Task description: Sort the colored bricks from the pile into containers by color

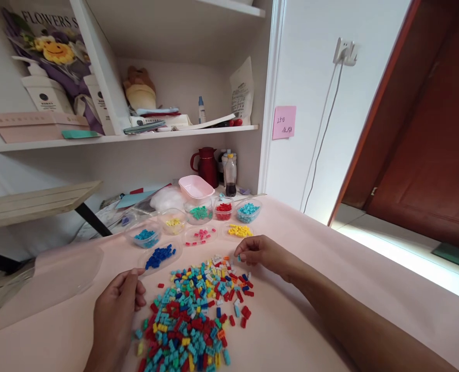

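Note:
A mixed pile of small toy building bricks (192, 315) in red, teal, yellow, blue and other colours spreads across the pink table covering. My right hand (266, 253) is closed at the pile's far right edge, with a small teal brick (239, 258) pinched between thumb and forefinger. On the other side, my left hand (116, 305) is curled, thumb against forefinger, beside the pile. Its fingertips are close to a clear lid-like tray of dark blue bricks (160, 257); whatever they pinch, if anything, is hidden.
Behind the pile stand clear containers of sorted bricks: blue (145, 236), pale yellow (173, 222), green (199, 212), red (223, 209), teal (248, 210), pink (200, 236) and yellow (240, 230). Further back are a pink tub (196, 187), a bottle (231, 178) and a red jug (208, 168).

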Tool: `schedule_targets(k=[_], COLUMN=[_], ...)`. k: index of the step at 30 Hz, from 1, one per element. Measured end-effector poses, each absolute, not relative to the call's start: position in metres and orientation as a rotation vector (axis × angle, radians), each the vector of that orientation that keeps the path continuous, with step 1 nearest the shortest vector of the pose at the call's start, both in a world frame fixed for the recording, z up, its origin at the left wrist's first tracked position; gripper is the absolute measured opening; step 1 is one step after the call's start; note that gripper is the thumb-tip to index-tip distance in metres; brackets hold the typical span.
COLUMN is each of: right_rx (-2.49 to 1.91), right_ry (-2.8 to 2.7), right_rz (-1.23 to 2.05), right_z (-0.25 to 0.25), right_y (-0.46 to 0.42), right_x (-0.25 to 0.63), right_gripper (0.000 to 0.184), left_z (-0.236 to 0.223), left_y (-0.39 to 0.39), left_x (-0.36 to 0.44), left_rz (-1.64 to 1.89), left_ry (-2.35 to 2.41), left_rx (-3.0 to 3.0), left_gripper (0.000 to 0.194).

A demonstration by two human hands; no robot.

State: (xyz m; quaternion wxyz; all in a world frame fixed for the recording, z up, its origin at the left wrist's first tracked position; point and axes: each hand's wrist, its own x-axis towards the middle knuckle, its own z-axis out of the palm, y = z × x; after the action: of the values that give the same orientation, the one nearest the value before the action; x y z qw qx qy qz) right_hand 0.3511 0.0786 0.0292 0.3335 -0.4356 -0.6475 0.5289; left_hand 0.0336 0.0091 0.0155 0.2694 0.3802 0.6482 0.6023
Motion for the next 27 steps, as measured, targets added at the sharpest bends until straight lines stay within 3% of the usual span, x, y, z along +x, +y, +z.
schedule_targets(k=[4, 9, 14, 21, 25, 27], right_rx=[-1.22, -1.248, -1.286, -1.223, -1.215, -1.241], right_ry=[-1.592, -1.438, -1.282, -1.273, -1.838, -2.124], right_rz=[1.369, 0.99, 0.789, 1.031, 1.36, 1.302], right_z=[0.028, 0.057, 0.075, 0.039, 0.027, 0.029], right_y=[0.093, 0.139, 0.17, 0.13, 0.108, 0.102], right_x=[0.345, 0.348, 0.364, 0.373, 0.372, 0.372], right_gripper=[0.018, 0.019, 0.032, 0.033, 0.023, 0.019], left_z=[0.013, 0.011, 0.013, 0.014, 0.016, 0.018], left_y=[0.01, 0.009, 0.01, 0.011, 0.01, 0.01], left_x=[0.032, 0.03, 0.031, 0.032, 0.034, 0.035], left_rz=[1.628, 1.621, 1.624, 1.616, 1.631, 1.631], left_ry=[1.72, 1.684, 1.682, 1.691, 1.706, 1.72], left_rx=[0.989, 0.956, 0.958, 0.976, 0.979, 0.98], left_gripper=[0.041, 0.044, 0.048, 0.043, 0.043, 0.044])
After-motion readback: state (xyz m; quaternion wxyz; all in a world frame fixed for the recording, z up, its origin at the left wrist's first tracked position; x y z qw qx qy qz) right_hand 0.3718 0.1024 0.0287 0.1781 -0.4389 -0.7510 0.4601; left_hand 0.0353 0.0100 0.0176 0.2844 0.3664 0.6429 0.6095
